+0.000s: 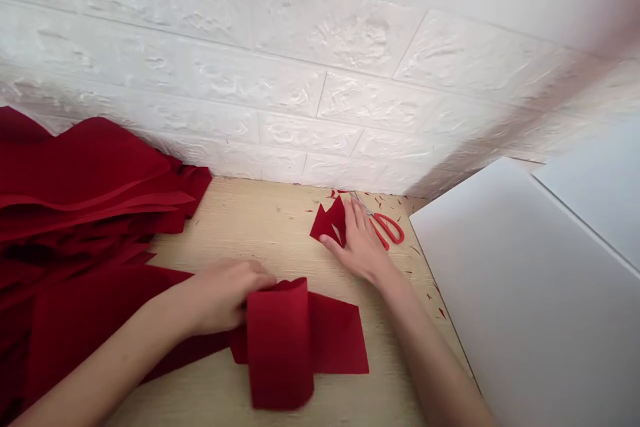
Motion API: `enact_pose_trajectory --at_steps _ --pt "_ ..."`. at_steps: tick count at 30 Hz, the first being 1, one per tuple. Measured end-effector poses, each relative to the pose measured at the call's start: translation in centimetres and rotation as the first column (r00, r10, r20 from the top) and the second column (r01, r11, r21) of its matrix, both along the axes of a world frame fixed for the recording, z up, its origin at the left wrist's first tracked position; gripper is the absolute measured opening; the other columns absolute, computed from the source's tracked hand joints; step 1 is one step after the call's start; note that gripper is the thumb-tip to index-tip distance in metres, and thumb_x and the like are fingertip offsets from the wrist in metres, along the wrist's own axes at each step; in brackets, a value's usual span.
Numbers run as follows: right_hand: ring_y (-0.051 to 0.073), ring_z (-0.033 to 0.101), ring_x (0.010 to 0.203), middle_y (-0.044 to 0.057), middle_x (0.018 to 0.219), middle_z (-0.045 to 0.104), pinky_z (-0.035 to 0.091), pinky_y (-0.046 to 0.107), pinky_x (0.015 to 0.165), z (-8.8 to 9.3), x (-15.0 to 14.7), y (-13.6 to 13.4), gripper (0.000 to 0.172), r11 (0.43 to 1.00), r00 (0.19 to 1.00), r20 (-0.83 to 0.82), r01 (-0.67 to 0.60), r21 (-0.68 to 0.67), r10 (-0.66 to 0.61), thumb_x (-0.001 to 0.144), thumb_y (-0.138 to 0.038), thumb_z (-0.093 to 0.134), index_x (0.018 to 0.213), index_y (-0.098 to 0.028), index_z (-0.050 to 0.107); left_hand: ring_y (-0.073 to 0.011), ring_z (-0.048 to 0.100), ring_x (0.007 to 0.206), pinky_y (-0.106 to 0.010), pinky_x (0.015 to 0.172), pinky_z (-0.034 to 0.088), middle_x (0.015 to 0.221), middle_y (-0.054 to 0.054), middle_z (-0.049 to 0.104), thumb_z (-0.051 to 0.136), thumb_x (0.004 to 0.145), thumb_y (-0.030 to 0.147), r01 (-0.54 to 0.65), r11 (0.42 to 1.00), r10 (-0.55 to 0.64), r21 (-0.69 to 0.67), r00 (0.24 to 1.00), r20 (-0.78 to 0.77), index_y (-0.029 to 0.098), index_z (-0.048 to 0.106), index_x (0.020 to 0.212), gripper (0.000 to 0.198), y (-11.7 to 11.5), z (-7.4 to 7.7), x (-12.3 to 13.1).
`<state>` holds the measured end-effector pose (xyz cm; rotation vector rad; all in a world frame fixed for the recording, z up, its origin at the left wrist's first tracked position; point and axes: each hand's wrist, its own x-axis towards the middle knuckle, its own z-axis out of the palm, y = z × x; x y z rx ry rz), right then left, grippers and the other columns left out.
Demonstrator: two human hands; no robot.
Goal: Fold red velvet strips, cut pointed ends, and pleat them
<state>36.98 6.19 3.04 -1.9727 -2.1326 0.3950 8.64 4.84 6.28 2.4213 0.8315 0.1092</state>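
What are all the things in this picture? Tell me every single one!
folded strip: one, red, near middle of the table, looped over itself
small cut piece: one, red, by the wall, under the right fingertips
scissors: one pair, red handles, just right of the right hand
pile of sheets: one heap, red, left side against the wall
tiny scraps: many, red, scattered around the scissors and the table's right edge
table: one, light wood
boards: two, white, on the right
wall: white, brick pattern, behind
left hand: grips the folded strip
right hand: flat, open, on the small cut piece
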Motion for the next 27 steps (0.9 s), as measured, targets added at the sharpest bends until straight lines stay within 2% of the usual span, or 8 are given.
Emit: enact_pose_trajectory --at_steps 4,8,11,14,18,22,25,27 --pt "0.040 0.007 0.157 0.023 0.169 0.007 0.018 0.060 0.124 -0.8 -0.9 3.4 0.112 0.999 0.999 0.029 -0.025 -0.030 0.026 0.084 -0.075 0.056 0.162 -0.006 0.016 -0.0287 0.065 0.105 -0.039 0.089 0.051 0.113 -0.006 0.071 0.073 0.076 0.019 0.046 0.999 -0.048 -0.022 0.997 -0.064 0.023 0.065 0.118 0.043 0.5 0.9 1.4" --pt "0.033 0.019 0.156 0.020 0.167 0.024 0.017 0.053 0.127 -1.8 -0.9 5.0 0.084 0.996 0.996 0.001 -0.084 0.041 0.084 0.095 -0.063 0.049 0.157 -0.009 0.034 -0.0300 0.056 0.121 -0.043 0.103 0.045 0.131 -0.007 0.064 0.081 0.077 0.035 0.011 1.000 -0.011 -0.012 0.999 -0.032 0.025 0.055 0.135 0.064 1.2 0.8 1.4" --pt "0.027 0.044 0.145 0.016 0.152 0.052 0.032 0.049 0.121 -2.4 -0.7 5.0 0.051 0.971 0.985 -0.035 -0.158 0.181 0.167 0.103 -0.044 0.043 0.143 -0.015 0.054 -0.0275 0.054 0.122 -0.041 0.104 0.044 0.132 -0.008 0.062 0.071 0.088 0.042 -0.002 1.000 0.001 0.022 0.999 0.049 0.025 0.053 0.135 0.053 1.3 -0.6 1.3" --pt "0.024 0.058 0.127 0.012 0.133 0.067 0.045 0.042 0.109 -2.2 -0.7 5.1 0.034 0.945 0.963 0.007 -0.264 0.194 0.268 0.104 -0.030 0.040 0.123 -0.019 0.066 -0.0261 0.054 0.120 -0.041 0.103 0.044 0.127 -0.009 0.063 0.059 0.097 0.043 -0.003 0.998 -0.005 0.065 0.991 0.130 0.022 0.057 0.128 0.037 1.1 -2.6 1.3" --pt "0.027 0.064 0.112 0.014 0.115 0.072 0.050 0.039 0.095 -1.3 -1.4 6.4 0.028 0.950 0.950 0.097 -0.305 0.071 0.297 0.099 -0.014 0.042 0.113 -0.017 0.066 -0.0255 0.054 0.117 -0.041 0.101 0.043 0.121 -0.009 0.065 0.056 0.099 0.039 0.007 0.995 -0.025 0.103 0.984 0.177 0.021 0.060 0.121 0.029 1.3 -4.2 1.6" --pt "0.031 0.070 0.096 0.020 0.108 0.074 0.050 0.040 0.083 -0.4 -2.4 7.5 0.027 0.958 0.941 0.180 -0.286 -0.024 0.286 0.097 -0.011 0.042 0.114 -0.013 0.063 -0.0249 0.055 0.112 -0.041 0.100 0.044 0.117 -0.010 0.065 0.057 0.098 0.040 -0.015 0.993 -0.012 0.120 0.976 0.216 0.019 0.062 0.117 0.028 1.6 -4.4 1.5" --pt "0.031 0.070 0.092 0.018 0.104 0.075 0.050 0.041 0.079 0.9 -2.2 6.6 0.026 0.958 0.936 0.205 -0.284 -0.043 0.287 0.095 -0.011 0.044 0.111 -0.014 0.064 -0.0250 0.055 0.110 -0.041 0.098 0.045 0.116 -0.010 0.065 0.057 0.098 0.037 -0.033 0.991 0.002 0.130 0.972 0.233 0.018 0.063 0.115 0.026 1.5 -4.4 1.2" --pt "0.029 0.070 0.090 0.015 0.105 0.074 0.051 0.040 0.076 2.3 -0.8 4.5 0.026 0.970 0.956 0.176 -0.242 0.028 0.233 0.097 -0.016 0.041 0.113 -0.018 0.063 -0.0250 0.055 0.110 -0.041 0.098 0.046 0.116 -0.011 0.065 0.054 0.099 0.034 -0.040 0.989 0.005 0.140 0.971 0.239 0.018 0.063 0.114 0.024 1.4 -4.6 1.0"
